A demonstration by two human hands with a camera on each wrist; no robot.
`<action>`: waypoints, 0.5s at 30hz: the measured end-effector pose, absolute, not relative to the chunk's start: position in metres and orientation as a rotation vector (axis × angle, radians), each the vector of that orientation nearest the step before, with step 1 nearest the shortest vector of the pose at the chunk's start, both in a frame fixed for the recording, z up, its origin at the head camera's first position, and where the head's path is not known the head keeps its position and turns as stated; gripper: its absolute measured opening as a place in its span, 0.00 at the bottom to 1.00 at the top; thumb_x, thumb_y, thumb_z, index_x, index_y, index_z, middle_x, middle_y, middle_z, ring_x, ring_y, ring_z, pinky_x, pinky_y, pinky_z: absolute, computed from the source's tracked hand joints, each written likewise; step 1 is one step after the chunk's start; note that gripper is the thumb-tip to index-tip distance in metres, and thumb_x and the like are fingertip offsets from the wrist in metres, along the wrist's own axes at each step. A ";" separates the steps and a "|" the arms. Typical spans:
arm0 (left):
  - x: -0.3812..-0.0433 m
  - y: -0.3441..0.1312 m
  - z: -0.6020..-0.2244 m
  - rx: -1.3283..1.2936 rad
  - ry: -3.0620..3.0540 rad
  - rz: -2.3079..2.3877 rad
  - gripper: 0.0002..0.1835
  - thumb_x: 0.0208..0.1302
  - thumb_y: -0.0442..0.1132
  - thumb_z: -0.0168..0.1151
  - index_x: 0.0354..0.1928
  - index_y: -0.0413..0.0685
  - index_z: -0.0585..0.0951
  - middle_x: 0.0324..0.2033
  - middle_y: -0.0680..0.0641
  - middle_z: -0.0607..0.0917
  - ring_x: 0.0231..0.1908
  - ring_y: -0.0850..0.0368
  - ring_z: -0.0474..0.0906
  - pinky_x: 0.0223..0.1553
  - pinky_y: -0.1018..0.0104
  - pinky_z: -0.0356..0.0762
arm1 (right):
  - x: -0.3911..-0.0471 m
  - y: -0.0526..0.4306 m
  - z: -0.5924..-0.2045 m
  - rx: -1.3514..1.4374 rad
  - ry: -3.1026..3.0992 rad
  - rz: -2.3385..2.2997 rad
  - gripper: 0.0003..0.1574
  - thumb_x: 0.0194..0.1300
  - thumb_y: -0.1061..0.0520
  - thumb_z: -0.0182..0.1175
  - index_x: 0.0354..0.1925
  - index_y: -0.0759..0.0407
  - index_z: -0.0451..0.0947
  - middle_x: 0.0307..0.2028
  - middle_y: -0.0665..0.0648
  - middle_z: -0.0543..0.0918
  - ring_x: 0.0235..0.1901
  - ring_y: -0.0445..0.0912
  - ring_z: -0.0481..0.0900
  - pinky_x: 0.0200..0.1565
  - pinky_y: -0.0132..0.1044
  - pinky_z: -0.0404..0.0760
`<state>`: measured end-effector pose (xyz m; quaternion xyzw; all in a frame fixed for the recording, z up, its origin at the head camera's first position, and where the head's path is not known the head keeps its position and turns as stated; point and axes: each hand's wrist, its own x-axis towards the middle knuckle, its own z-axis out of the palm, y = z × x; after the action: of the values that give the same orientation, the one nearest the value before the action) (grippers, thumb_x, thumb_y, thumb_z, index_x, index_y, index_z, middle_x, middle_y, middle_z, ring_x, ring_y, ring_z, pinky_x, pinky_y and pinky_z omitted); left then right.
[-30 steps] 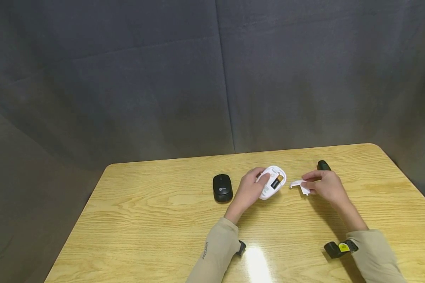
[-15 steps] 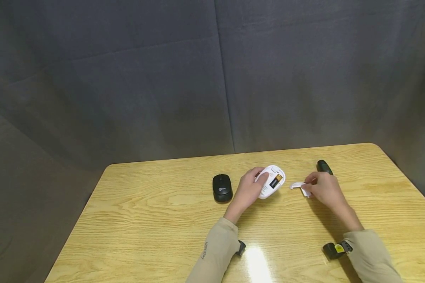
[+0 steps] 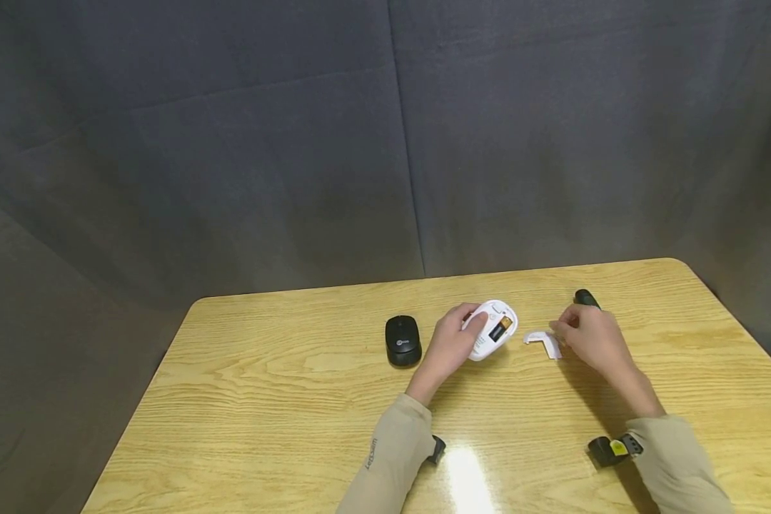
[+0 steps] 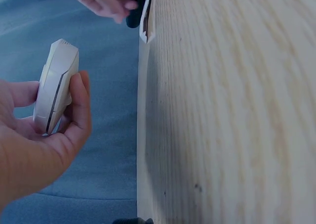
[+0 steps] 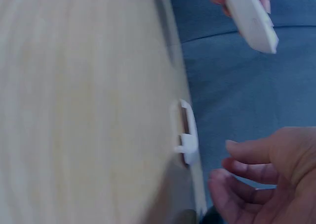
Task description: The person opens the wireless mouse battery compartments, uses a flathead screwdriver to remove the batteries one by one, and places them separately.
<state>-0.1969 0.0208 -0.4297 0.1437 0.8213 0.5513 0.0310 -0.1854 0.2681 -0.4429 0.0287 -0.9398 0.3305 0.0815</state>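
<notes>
My left hand (image 3: 451, 343) grips a white computer mouse (image 3: 484, 348), held up off the table with its underside towards the head camera. In its uncovered compartment sits a black-and-gold battery (image 3: 502, 328). The left wrist view shows the mouse (image 4: 55, 88) edge-on between thumb and fingers. A white, curved battery cover (image 3: 550, 345) lies on the table to the right of the mouse. Just beyond the cover is my right hand (image 3: 594, 337), its fingers loosely bent around nothing. In the right wrist view a gap separates the fingertips (image 5: 217, 177) from the cover (image 5: 191, 147).
A black mouse (image 3: 402, 341) lies on the wooden table (image 3: 263, 400), left of my left hand. Partly behind my right hand is a dark, rounded object (image 3: 586, 298). A grey curtain (image 3: 295, 178) hangs behind the table's far edge.
My right hand has set the white battery cover down on the table, let go of it and drawn slightly away. The left hand and the white mouse have barely moved.
</notes>
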 end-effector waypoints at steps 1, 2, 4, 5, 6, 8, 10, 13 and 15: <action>-0.197 0.021 -0.430 0.441 2.532 1.699 0.20 0.79 0.43 0.53 0.60 0.37 0.82 0.53 0.40 0.84 0.49 0.55 0.77 0.56 0.61 0.75 | -0.185 0.270 -0.441 0.072 -2.773 0.969 0.10 0.69 0.62 0.64 0.32 0.68 0.81 0.20 0.53 0.77 0.20 0.45 0.68 0.21 0.36 0.65; -0.197 0.021 -0.430 0.435 2.533 1.699 0.20 0.79 0.43 0.53 0.60 0.37 0.82 0.54 0.40 0.84 0.49 0.55 0.77 0.56 0.61 0.75 | -0.185 0.272 -0.440 0.059 -2.739 0.956 0.10 0.70 0.62 0.64 0.32 0.69 0.81 0.20 0.53 0.77 0.20 0.46 0.68 0.22 0.37 0.64; -0.197 0.021 -0.430 0.425 2.532 1.699 0.20 0.79 0.44 0.53 0.61 0.37 0.82 0.54 0.40 0.84 0.49 0.55 0.77 0.56 0.61 0.75 | -0.184 0.277 -0.437 0.037 -2.687 0.931 0.11 0.71 0.62 0.64 0.33 0.70 0.81 0.20 0.54 0.77 0.21 0.46 0.67 0.23 0.38 0.64; -0.197 0.021 -0.430 0.426 2.533 1.699 0.20 0.79 0.44 0.53 0.61 0.37 0.82 0.54 0.40 0.84 0.49 0.55 0.77 0.56 0.61 0.75 | -0.183 0.279 -0.436 0.025 -2.669 0.923 0.11 0.71 0.62 0.64 0.34 0.70 0.81 0.20 0.55 0.77 0.21 0.46 0.67 0.23 0.38 0.64; -0.197 0.021 -0.431 0.428 2.533 1.699 0.20 0.79 0.44 0.53 0.61 0.37 0.82 0.54 0.40 0.84 0.49 0.55 0.77 0.56 0.61 0.75 | -0.183 0.282 -0.436 0.010 -2.659 0.918 0.11 0.71 0.62 0.64 0.34 0.71 0.81 0.21 0.55 0.78 0.20 0.46 0.67 0.23 0.38 0.64; -0.197 0.021 -0.431 0.428 2.529 1.701 0.20 0.79 0.43 0.53 0.60 0.37 0.82 0.54 0.41 0.84 0.49 0.56 0.77 0.56 0.61 0.74 | -0.182 0.288 -0.435 -0.022 -2.651 0.921 0.12 0.72 0.61 0.63 0.36 0.72 0.81 0.22 0.59 0.80 0.20 0.46 0.69 0.22 0.37 0.65; -0.197 0.021 -0.431 0.425 2.526 1.700 0.20 0.79 0.44 0.53 0.60 0.38 0.82 0.54 0.41 0.84 0.49 0.56 0.77 0.56 0.62 0.74 | -0.181 0.294 -0.434 -0.055 -2.654 0.930 0.14 0.73 0.60 0.63 0.39 0.73 0.81 0.25 0.65 0.83 0.20 0.47 0.73 0.21 0.37 0.68; -0.196 0.021 -0.431 0.424 2.525 1.703 0.20 0.79 0.43 0.53 0.60 0.38 0.82 0.54 0.41 0.84 0.49 0.56 0.77 0.56 0.62 0.74 | -0.181 0.301 -0.433 -0.108 -2.667 0.938 0.17 0.74 0.58 0.62 0.43 0.75 0.80 0.31 0.72 0.85 0.23 0.51 0.78 0.21 0.37 0.71; -0.196 0.021 -0.431 0.424 2.526 1.704 0.20 0.78 0.44 0.53 0.60 0.38 0.82 0.54 0.41 0.84 0.49 0.56 0.77 0.56 0.62 0.74 | -0.181 0.306 -0.433 -0.138 -2.681 0.945 0.19 0.74 0.57 0.62 0.45 0.77 0.79 0.34 0.75 0.84 0.26 0.56 0.80 0.22 0.38 0.72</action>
<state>-0.1964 0.0209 -0.4309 0.1376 0.8206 0.5538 0.0327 -0.1807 0.3058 -0.4333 -0.0481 -0.9317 0.3285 0.1472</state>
